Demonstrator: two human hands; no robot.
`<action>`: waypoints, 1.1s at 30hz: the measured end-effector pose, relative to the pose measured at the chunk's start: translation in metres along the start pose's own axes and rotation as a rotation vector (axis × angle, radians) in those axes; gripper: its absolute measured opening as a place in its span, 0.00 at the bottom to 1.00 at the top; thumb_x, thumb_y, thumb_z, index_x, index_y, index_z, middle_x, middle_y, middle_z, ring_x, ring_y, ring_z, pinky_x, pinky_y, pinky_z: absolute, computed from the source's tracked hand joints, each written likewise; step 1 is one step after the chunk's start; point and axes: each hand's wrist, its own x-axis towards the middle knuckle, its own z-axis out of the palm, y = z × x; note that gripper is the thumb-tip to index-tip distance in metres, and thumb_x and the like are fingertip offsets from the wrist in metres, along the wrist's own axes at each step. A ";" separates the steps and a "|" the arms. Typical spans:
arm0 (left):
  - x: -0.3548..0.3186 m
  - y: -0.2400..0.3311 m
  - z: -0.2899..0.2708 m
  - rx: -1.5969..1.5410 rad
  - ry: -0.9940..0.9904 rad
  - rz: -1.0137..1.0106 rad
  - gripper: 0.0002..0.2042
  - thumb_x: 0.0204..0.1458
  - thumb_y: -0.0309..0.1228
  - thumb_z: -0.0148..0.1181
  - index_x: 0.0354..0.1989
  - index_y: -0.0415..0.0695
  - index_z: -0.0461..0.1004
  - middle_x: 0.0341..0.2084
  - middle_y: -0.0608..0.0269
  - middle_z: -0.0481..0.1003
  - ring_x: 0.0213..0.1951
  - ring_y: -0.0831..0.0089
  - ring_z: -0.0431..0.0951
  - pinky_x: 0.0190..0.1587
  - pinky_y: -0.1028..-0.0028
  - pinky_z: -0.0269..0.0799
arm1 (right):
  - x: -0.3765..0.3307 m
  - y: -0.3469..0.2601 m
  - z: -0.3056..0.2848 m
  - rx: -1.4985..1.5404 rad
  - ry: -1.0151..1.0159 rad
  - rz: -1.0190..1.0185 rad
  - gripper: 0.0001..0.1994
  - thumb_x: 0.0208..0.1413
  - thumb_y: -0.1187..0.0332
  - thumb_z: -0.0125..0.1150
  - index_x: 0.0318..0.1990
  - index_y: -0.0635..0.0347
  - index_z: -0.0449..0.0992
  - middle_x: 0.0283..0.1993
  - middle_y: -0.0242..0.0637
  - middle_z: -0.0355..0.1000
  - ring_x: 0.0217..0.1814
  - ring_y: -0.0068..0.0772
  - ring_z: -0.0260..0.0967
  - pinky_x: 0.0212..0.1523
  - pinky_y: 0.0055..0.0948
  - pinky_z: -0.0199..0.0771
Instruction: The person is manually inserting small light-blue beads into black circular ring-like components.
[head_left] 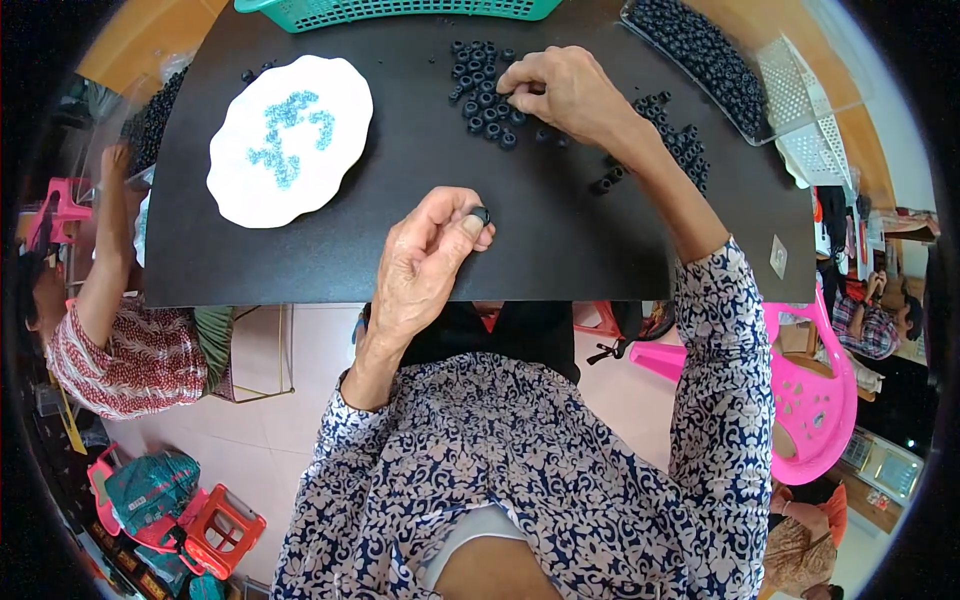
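- My left grip (pixel 430 262) is pinched nearly closed: thumb and forefinger hold one small black ring (pixel 482 214) at their tips, lifted just above the black counter (pixel 400 170).
- My right grip (pixel 565 92) reaches out ahead of the left, fingers curled down and closed into the near edge of a loose heap of black rings (pixel 484 98); whether it has one pinched yet I cannot tell.
- How far along, as I judge it: only this one ring is in hand, and the heap under my right fingers looks barely thinned. More rings lie scattered (pixel 668 140) just beside my right wrist, so most of the picking seems left.
- Ahead and left of my left grip sits a white scalloped plate (pixel 240 190) with tiny blue pieces (pixel 288 135) in its middle.
- Beyond my right grip, a clear tray (pixel 800 100) holds many more black rings; a green basket (pixel 400 10) stands at the far edge.
- Nothing lies between my two grips; the counter there is bare.
- Far to my left, another person's arm (pixel 105 240) is raised beside the counter, well apart from my grips.
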 end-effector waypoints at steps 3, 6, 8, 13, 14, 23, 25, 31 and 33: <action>0.002 0.001 -0.001 -0.049 0.000 -0.017 0.06 0.60 0.26 0.52 0.40 0.35 0.71 0.30 0.65 0.74 0.35 0.80 0.74 0.42 0.78 0.72 | 0.001 0.002 0.000 0.014 0.006 -0.009 0.07 0.46 0.70 0.62 0.33 0.58 0.80 0.28 0.40 0.76 0.30 0.41 0.74 0.37 0.35 0.74; 0.003 0.003 -0.003 -0.026 -0.006 -0.008 0.06 0.60 0.25 0.52 0.40 0.35 0.71 0.30 0.65 0.74 0.34 0.80 0.74 0.41 0.79 0.72 | -0.001 -0.002 -0.004 0.060 0.025 -0.003 0.07 0.44 0.72 0.62 0.32 0.63 0.77 0.23 0.39 0.72 0.25 0.33 0.70 0.32 0.29 0.72; 0.004 0.000 -0.006 -0.035 -0.001 -0.012 0.06 0.60 0.25 0.51 0.40 0.35 0.70 0.30 0.65 0.74 0.34 0.80 0.74 0.41 0.78 0.72 | 0.000 -0.011 -0.011 0.080 0.038 -0.005 0.07 0.44 0.72 0.62 0.32 0.63 0.76 0.21 0.36 0.70 0.24 0.28 0.69 0.31 0.26 0.71; 0.005 -0.002 -0.008 -0.070 0.034 -0.013 0.07 0.61 0.26 0.51 0.40 0.34 0.70 0.30 0.64 0.75 0.34 0.80 0.73 0.42 0.79 0.71 | -0.030 -0.055 -0.021 0.708 0.037 0.252 0.05 0.50 0.77 0.61 0.35 0.63 0.75 0.26 0.21 0.67 0.29 0.09 0.63 0.31 0.14 0.64; 0.005 -0.002 -0.007 -0.078 0.040 -0.012 0.07 0.61 0.26 0.50 0.40 0.34 0.70 0.30 0.64 0.75 0.34 0.80 0.73 0.42 0.79 0.71 | -0.040 -0.063 -0.017 0.802 0.041 0.280 0.05 0.51 0.80 0.62 0.36 0.64 0.75 0.29 0.21 0.67 0.31 0.09 0.63 0.33 0.13 0.65; 0.007 -0.002 -0.003 0.032 0.015 0.006 0.09 0.61 0.30 0.51 0.41 0.36 0.71 0.31 0.64 0.74 0.35 0.79 0.73 0.42 0.79 0.70 | -0.094 -0.088 0.017 1.342 0.097 0.472 0.09 0.48 0.82 0.64 0.38 0.66 0.77 0.36 0.29 0.74 0.38 0.17 0.70 0.43 0.18 0.72; 0.006 0.000 -0.002 0.078 0.000 -0.001 0.10 0.62 0.32 0.51 0.43 0.36 0.71 0.32 0.63 0.74 0.36 0.78 0.72 0.43 0.78 0.69 | -0.092 -0.088 0.015 1.403 0.075 0.451 0.09 0.49 0.82 0.64 0.39 0.66 0.77 0.37 0.30 0.74 0.39 0.18 0.71 0.44 0.18 0.73; 0.004 0.002 0.001 0.127 -0.014 0.003 0.10 0.62 0.32 0.52 0.43 0.37 0.71 0.32 0.66 0.73 0.36 0.79 0.72 0.42 0.80 0.68 | -0.094 -0.090 0.013 1.393 0.057 0.431 0.09 0.49 0.82 0.64 0.39 0.67 0.77 0.36 0.31 0.75 0.38 0.18 0.71 0.42 0.18 0.73; 0.004 -0.001 0.003 0.136 0.024 0.044 0.07 0.60 0.28 0.52 0.40 0.37 0.71 0.29 0.66 0.74 0.34 0.81 0.73 0.39 0.80 0.70 | -0.094 -0.091 0.012 1.395 0.056 0.409 0.09 0.49 0.82 0.64 0.39 0.67 0.77 0.34 0.30 0.74 0.36 0.17 0.71 0.39 0.17 0.71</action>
